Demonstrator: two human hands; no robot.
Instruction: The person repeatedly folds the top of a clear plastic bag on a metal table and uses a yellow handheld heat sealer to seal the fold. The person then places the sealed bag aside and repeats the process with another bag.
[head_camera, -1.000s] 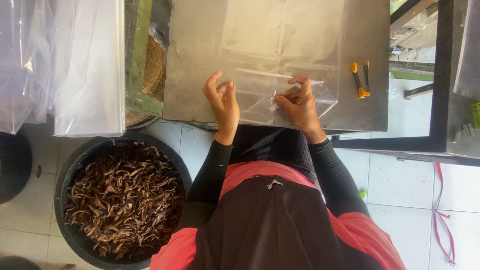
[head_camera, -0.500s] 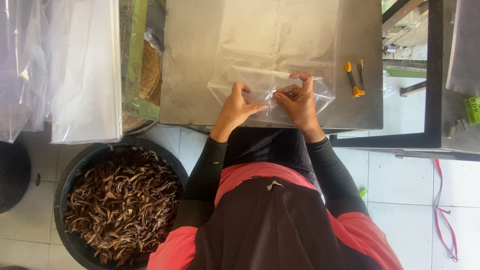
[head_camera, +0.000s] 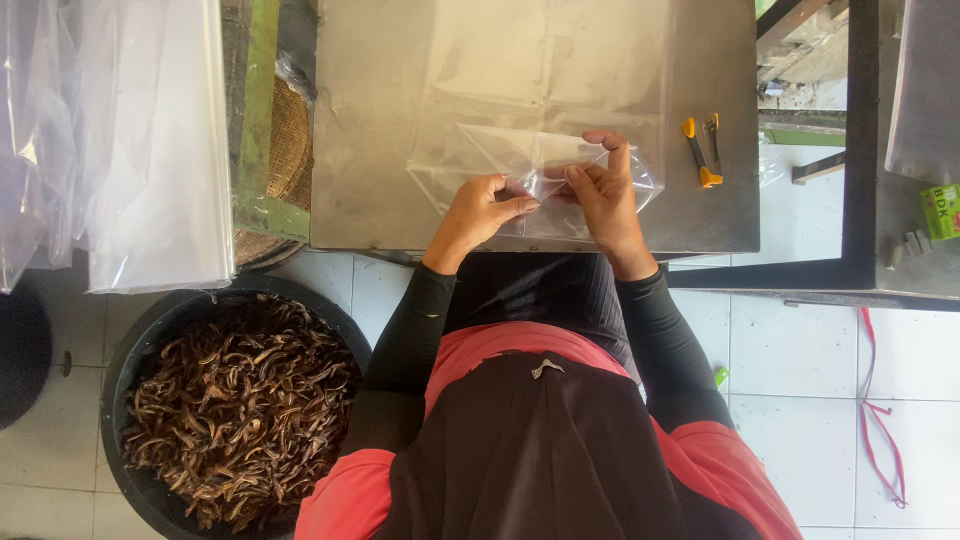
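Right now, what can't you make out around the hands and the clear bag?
Head view only:
- Clear plastic bag: whether its mouth is open; both hands cover it.
- Left hand, right hand: their fingertips' grip, hidden by plastic and each other.
- Black tub: cut by the bottom edge; its dark strips are too small to identify.
- Yellow-handled tool: too small.

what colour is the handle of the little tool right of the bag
Yellow-orange on the tool, seen in the head view.

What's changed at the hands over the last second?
The left hand swung in from apart to meet the right hand, and both now pinch the clear plastic bag at its near edge, bunching it slightly. The yellow-handled tool and the black tub of brown strips stayed put.
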